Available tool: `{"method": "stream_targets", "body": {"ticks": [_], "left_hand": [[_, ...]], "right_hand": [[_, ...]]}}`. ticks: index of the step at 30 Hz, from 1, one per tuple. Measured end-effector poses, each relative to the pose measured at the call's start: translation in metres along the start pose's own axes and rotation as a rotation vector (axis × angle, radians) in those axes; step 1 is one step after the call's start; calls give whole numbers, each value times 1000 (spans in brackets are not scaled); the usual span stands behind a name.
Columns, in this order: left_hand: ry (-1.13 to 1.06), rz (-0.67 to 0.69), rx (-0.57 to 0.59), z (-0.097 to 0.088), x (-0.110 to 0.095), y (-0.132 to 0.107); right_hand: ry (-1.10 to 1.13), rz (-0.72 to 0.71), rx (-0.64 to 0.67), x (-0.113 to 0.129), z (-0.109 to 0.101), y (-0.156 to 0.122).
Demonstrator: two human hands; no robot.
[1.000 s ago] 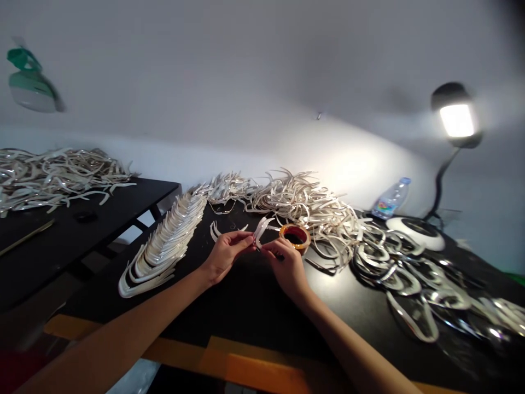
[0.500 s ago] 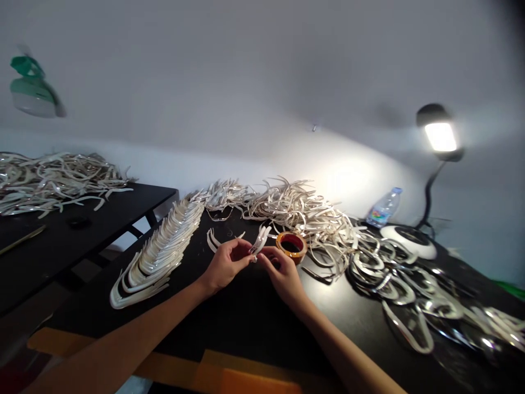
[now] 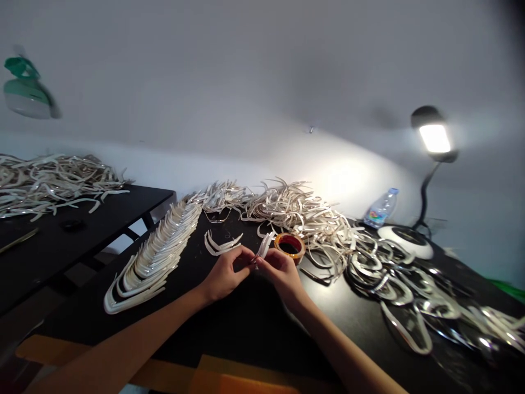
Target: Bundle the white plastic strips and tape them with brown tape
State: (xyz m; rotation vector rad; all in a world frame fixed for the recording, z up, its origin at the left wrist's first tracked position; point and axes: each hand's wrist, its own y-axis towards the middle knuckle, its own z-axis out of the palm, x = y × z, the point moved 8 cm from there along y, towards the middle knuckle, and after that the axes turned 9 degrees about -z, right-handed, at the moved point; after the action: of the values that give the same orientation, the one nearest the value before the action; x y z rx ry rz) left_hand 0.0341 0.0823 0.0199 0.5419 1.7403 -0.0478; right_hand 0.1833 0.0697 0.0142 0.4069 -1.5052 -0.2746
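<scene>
The glossy white strip stands pinched above the counter, between my hands. Going left to right, there's the fanned stack of strips, then my left hand, fingers pressed together at the strip's base, then my right hand, fingers pinching it too, just short of the tape roll. A slack pinch could drop the strip toward the tangled heap, where I'd struggle to spot it.

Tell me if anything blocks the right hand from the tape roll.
Nothing visible does. The right hand sits just below the orange-rimmed tape roll, with no object between them. The pale strip, pinched between it and the left hand, stands to the roll's left, not in the way.
</scene>
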Motion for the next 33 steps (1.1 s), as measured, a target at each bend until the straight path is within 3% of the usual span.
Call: {"method": "stream_targets", "body": {"ticks": [6, 17, 21, 24, 27, 33], "left_hand": [[13, 14, 9, 1, -3, -2], [35, -18, -22, -4, -3, 1], [159, 51, -21, -8, -10, 0], [375, 110, -147, -27, -13, 10], [712, 55, -331, -56, -8, 38], [936, -81, -334, -96, 9, 101]], "right_hand": [[106, 42, -5, -3, 1, -1], [-15, -7, 43, -5, 4, 0], [-9, -36, 40, -8, 5, 0], [-70, -105, -23, -6, 0, 1], [-100, -147, -76, -5, -5, 2], [6, -193, -95, -3, -5, 3]]}}
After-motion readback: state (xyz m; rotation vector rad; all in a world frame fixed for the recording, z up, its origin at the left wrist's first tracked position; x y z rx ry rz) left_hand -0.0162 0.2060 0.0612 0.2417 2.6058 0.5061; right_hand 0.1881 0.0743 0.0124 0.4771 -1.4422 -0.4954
